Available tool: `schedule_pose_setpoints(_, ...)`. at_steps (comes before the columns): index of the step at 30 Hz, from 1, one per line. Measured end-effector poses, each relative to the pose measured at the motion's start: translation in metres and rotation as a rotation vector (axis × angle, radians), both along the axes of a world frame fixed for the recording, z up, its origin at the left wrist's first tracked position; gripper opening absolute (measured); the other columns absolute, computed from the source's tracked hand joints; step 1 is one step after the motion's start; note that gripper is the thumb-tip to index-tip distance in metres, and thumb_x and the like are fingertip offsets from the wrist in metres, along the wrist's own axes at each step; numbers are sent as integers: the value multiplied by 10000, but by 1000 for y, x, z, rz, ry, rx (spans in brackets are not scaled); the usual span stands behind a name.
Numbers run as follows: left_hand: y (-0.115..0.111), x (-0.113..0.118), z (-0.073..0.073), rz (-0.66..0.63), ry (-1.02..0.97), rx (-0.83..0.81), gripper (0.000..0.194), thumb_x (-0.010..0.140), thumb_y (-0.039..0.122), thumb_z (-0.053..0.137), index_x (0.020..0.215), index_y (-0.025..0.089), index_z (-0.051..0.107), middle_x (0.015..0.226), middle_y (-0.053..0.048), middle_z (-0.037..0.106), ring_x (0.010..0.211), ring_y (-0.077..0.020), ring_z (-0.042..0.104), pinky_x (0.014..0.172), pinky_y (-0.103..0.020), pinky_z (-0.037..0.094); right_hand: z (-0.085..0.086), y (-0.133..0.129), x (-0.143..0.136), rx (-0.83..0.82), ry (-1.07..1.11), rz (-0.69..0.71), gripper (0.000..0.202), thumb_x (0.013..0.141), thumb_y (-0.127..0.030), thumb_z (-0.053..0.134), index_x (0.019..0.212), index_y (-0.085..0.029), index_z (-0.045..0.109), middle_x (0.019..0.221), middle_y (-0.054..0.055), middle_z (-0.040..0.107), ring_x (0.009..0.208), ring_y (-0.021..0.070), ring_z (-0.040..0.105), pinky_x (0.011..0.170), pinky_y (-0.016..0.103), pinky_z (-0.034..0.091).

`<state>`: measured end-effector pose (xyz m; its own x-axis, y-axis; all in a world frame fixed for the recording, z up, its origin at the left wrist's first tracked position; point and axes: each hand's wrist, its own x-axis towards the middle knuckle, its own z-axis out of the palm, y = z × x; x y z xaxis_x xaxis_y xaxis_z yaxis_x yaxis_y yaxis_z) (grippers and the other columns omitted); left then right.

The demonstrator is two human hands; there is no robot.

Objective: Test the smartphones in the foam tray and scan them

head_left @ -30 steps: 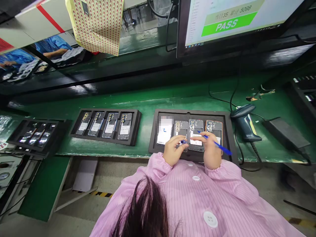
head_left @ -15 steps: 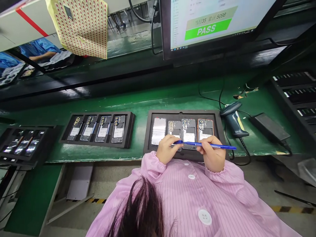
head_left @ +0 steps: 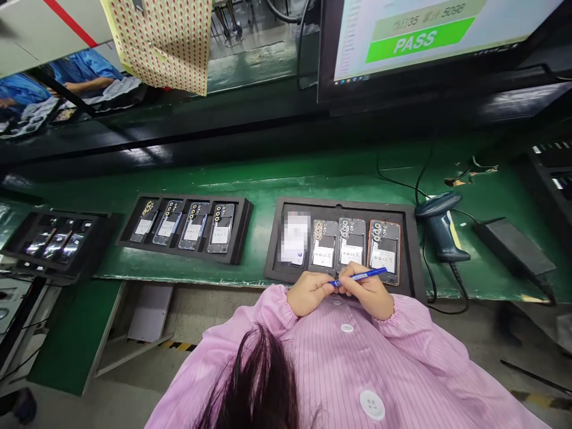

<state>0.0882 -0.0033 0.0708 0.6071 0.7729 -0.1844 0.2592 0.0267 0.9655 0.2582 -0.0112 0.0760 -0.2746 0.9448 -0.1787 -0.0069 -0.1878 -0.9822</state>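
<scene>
A blue pen (head_left: 370,274) slants up to the right in front of my body. My right hand (head_left: 370,296) pinches it near its lower left part. The left end of the pen is at the closed fingertips of my left hand (head_left: 308,293). Both hands nearly touch at the near edge of a black foam tray (head_left: 277,271). In that tray lie a phone with a bright, blurred screen (head_left: 295,238) and several opened phones, among them a grey one (head_left: 325,247), a dark one (head_left: 351,241) and an orange-framed one (head_left: 384,253).
A second foam tray (head_left: 243,235) with opened phones sits to the left, and another dark tray (head_left: 96,250) beyond it. On the right are a barcode scanner (head_left: 440,223), cables and a black power adapter (head_left: 513,244). A monitor (head_left: 415,42) showing PASS stands behind.
My hands have come closer together and nearer my body. My right hand has moved left with the pen, which now tilts up to the right. The whole view has shifted slightly.
</scene>
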Motion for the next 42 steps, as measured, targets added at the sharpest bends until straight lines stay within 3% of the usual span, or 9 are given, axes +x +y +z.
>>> schedule_pose_setpoints(3, -5, -6, -11, 35, -183, -482, 630, 708, 731, 467, 730, 112, 579, 536, 31, 418, 436, -51, 277, 431, -215, 250, -4, 6, -10, -75, 31, 155, 379, 793, -539, 545, 630, -205, 468, 520, -17, 527, 472, 121, 529, 445, 244, 403)
schedule_pose_setpoints(5, -2, -13, -15, 56, -198, -561, 639, 688, 733, 490, 750, 105, 596, 560, 11, 460, 444, -61, 328, 434, -220, 280, -1, 20, -13, -50, 1, 231, 368, 800, -519, 540, 619, -206, 471, 500, -22, 516, 466, 128, 535, 450, 251, 408)
schedule_pose_setpoints(8, 9, -36, -21, 327, 14, -148, 532, 791, 629, 450, 871, 138, 638, 764, -71, 606, 731, -169, 564, 693, -314, 456, 4, 64, -9, 209, -207, 37, 282, 818, -425, 534, 643, -203, 538, 566, -6, 557, 547, 141, 555, 539, 280, 450)
schedule_pose_setpoints(10, 15, -59, -34, 593, 278, 203, 429, 853, 514, 415, 998, 165, 619, 966, -106, 629, 983, -222, 555, 907, -391, 410, -1, 105, -4, 372, -472, -286, 160, 836, -318, 504, 785, -200, 599, 758, 27, 619, 720, 165, 585, 677, 315, 467)
schedule_pose_setpoints(12, 15, -82, -53, 734, 522, 381, 382, 870, 419, 399, 1087, 160, 576, 1103, -133, 604, 1102, -249, 510, 981, -437, 361, -16, 148, -1, 336, -880, -323, 172, 839, -190, 471, 930, -171, 616, 914, 72, 622, 876, 185, 568, 792, 336, 435)
schedule_pose_setpoints(18, -3, -118, -100, 509, 760, 448, 389, 871, 305, 381, 1207, 148, 499, 1331, -134, 496, 1306, -272, 355, 989, -451, 350, -70, 206, -6, 150, -1169, -258, 174, 812, -141, 558, 979, -105, 589, 942, 77, 584, 966, 217, 526, 843, 420, 414)
schedule_pose_setpoints(31, -5, -112, -96, 473, 811, 525, 442, 856, 339, 408, 1244, 139, 479, 1339, -126, 497, 1308, -276, 357, 1001, -434, 303, -76, 195, -12, 118, -1220, -391, 374, 822, -368, 458, 980, -105, 672, 930, 142, 484, 936, 265, 381, 779, 452, 311)
schedule_pose_setpoints(38, -5, -113, -97, 464, 791, 531, 444, 884, 351, 351, 1243, 125, 483, 1341, -128, 495, 1314, -271, 344, 1002, -432, 296, -69, 70, -65, 390, -1128, -200, 701, 721, -435, 525, 1322, -116, 354, 1284, 192, 363, 1140, 326, 325, 911, 500, 305)
schedule_pose_setpoints(42, -5, -113, -97, 473, 789, 526, 437, 878, 347, 357, 1245, 144, 483, 1339, -123, 498, 1314, -271, 348, 1006, -434, 294, -79, 41, -83, 370, -1183, -179, 695, 755, -398, 509, 1352, -142, 265, 1351, 218, 285, 1170, 375, 300, 893, 559, 288)
